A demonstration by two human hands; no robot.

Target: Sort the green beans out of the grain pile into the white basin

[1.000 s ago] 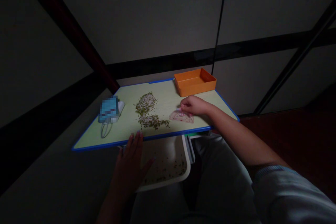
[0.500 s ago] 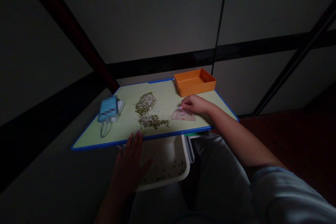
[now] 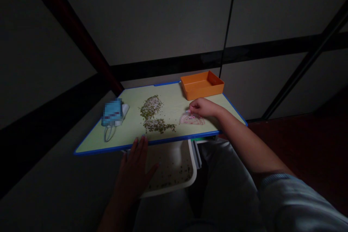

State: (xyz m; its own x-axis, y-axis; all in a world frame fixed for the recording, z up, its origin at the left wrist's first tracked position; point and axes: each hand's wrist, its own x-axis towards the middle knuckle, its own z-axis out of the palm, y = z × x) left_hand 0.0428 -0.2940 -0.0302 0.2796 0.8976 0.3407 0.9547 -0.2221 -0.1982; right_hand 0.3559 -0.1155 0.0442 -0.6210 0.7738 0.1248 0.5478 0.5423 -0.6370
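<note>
My right hand (image 3: pixel 201 108) is closed in a pinch at the top of a pink, see-through half-round piece that looks like a protractor (image 3: pixel 191 119). Its straight edge faces me and lies against the pale yellow tabletop (image 3: pixel 130 98). A small pink and white bit shows at my fingertips, too small to make out. To the left is a spread heap of small green and whitish grains (image 3: pixel 153 110), like mung beans mixed with rice. My left hand (image 3: pixel 136 168) is open, its fingertips at the table's blue front edge above a pale bin.
An orange tray (image 3: pixel 202 86) stands at the table's back right. A blurred blue packet (image 3: pixel 112 113) lies at the left with a white strap. Below the front edge, the pale bin (image 3: pixel 176 188) holds scattered dark grains. A panelled wall (image 3: pixel 163 18) rises behind the table.
My right hand and the pink protractor have slid slightly to the right. The left hand, the grains and the tray look the same.
</note>
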